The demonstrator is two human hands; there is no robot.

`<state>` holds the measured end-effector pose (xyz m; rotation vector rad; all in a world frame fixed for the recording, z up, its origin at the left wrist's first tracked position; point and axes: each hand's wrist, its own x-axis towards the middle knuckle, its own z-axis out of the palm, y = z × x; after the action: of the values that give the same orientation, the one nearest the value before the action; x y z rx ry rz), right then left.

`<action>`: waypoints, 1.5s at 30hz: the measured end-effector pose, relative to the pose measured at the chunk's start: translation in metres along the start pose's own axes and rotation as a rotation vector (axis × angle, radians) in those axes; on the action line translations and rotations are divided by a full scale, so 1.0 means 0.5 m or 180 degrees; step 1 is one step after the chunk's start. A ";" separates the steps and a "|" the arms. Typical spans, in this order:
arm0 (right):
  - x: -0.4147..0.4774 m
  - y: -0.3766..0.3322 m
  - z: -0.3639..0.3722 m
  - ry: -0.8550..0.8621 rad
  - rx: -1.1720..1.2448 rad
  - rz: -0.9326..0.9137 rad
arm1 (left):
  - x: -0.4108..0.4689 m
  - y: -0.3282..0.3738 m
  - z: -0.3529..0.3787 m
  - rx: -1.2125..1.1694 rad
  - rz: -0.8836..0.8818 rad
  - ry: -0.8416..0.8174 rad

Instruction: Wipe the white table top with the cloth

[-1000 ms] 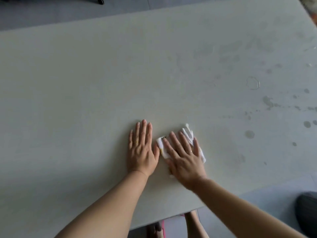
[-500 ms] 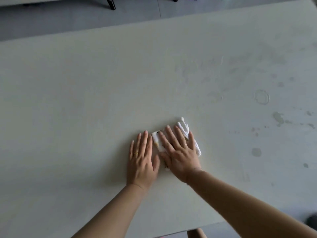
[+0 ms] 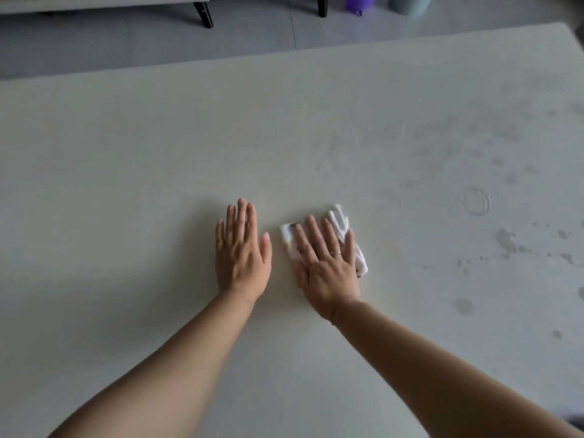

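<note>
The left hand (image 3: 241, 251) lies flat on the white tabletop (image 3: 126, 184), palm down, fingers straight and close together. Its grip is apart and holds nothing. It looks placed there as a brace, taking some of the person's weight as they lean over the surface.

Just beside it, with a narrow strip of bare surface between, the folded white cloth (image 3: 288, 238) sits near the middle of the tabletop under the right hand (image 3: 325, 263). That hand presses down with straight, slightly spread fingers, not curled round the fabric, so this grip is apart too. The cloth is pinned by palm and fingers, which suits sliding it rather than lifting it. Its edges show left of the index finger and past the little finger, with faint brownish marks on them.

Left of the hands the surface looks plain and matt. To the right it is marked: pale smears (image 3: 442, 137) farther back, a ring-shaped water mark (image 3: 475, 201), and scattered grey spots (image 3: 505, 240) towards the right edge. I judge that the dirty part lies to the cloth's right and is not yet wiped.

Beyond the far edge are a grey floor (image 3: 94, 45), two dark furniture legs (image 3: 203, 14), a purple object (image 3: 360, 1) and a pale blue-grey container (image 3: 410, 3), both cut off by the frame.
</note>
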<state>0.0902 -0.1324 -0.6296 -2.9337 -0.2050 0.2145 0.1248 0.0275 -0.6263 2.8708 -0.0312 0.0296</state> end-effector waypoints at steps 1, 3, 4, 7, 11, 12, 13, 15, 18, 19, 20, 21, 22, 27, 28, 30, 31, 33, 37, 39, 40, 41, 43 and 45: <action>0.003 0.024 -0.008 -0.0030 -0.0071 -0.0418 | 0.010 -0.003 0.002 -0.0008 -0.0065 0.0005; 0.028 0.092 -0.031 -0.0116 -0.0362 -0.0897 | 0.031 -0.008 0.005 0.0002 -0.0137 0.0005; 0.046 0.129 -0.039 -0.0105 -0.0485 -0.0850 | 0.041 -0.010 0.006 0.0016 -0.0146 -0.0009; 0.101 0.195 -0.059 -0.0129 -0.0338 0.0275 | 0.066 -0.012 0.011 0.0042 -0.0139 -0.0084; 0.126 0.112 -0.043 0.0064 0.0122 0.1257 | 0.072 -0.014 0.022 0.0065 -0.0190 -0.0188; 0.121 0.074 -0.033 0.0072 0.0178 0.1122 | 0.071 -0.013 0.022 0.0094 -0.0194 -0.0188; 0.109 0.035 -0.022 0.0060 0.0165 0.0832 | 0.071 -0.012 0.021 0.0122 -0.0198 -0.0196; 0.080 -0.022 -0.009 -0.0016 0.0054 0.0077 | 0.071 -0.011 0.017 0.0152 -0.0195 -0.0220; 0.095 0.016 -0.018 -0.0108 -0.0180 -0.0786 | 0.071 -0.010 0.014 0.0159 -0.0171 -0.0198; 0.111 0.050 -0.024 -0.0135 -0.0310 -0.0916 | 0.070 -0.009 0.013 0.0160 -0.0177 -0.0185; 0.130 0.084 -0.030 -0.0126 -0.0395 -0.0877 | 0.069 -0.008 0.013 0.0167 -0.0189 -0.0175; 0.150 0.118 -0.035 -0.0114 -0.0384 -0.0633 | 0.069 -0.008 0.014 0.0188 -0.0198 -0.0176; 0.170 0.144 -0.041 -0.0074 -0.0301 -0.0250 | 0.069 -0.008 0.014 0.0214 -0.0202 -0.0183; 0.219 0.085 -0.038 0.0186 0.0216 0.1338 | 0.067 -0.004 0.017 0.0277 -0.0223 -0.0184; 0.214 0.047 -0.028 0.0197 0.0243 0.1226 | 0.067 -0.004 0.018 0.0290 -0.0219 -0.0165; 0.191 -0.025 -0.008 0.0134 0.0126 0.0475 | 0.068 -0.005 0.018 0.0304 -0.0213 -0.0118; 0.178 -0.044 -0.004 0.0059 0.0061 0.0043 | 0.068 -0.005 0.018 0.0314 -0.0200 -0.0103; 0.180 -0.026 -0.011 0.0024 -0.0079 -0.0657 | 0.068 -0.005 0.018 0.0331 -0.0180 -0.0100; 0.246 0.118 -0.047 -0.0057 -0.0415 -0.0727 | 0.069 -0.006 0.020 0.0283 -0.0210 -0.0168; 0.281 0.177 -0.065 -0.0052 -0.0199 0.0173 | 0.069 -0.006 0.023 0.0301 -0.0244 -0.0201; 0.292 0.184 -0.069 0.0005 -0.0061 0.0654 | 0.070 -0.006 0.024 0.0313 -0.0264 -0.0200; 0.302 0.173 -0.067 0.0083 0.0058 0.1088 | 0.071 -0.005 0.024 0.0326 -0.0282 -0.0206; 0.310 0.104 -0.057 0.0189 0.0229 0.1551 | 0.070 -0.004 0.023 0.0357 -0.0290 -0.0242; 0.302 0.009 -0.032 0.0241 0.0386 0.1223 | 0.070 -0.001 0.019 0.0386 -0.0277 -0.0244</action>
<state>0.2411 -0.1167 -0.6345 -2.8260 0.3724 0.1621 0.1599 0.0247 -0.6349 2.9899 0.0835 -0.0986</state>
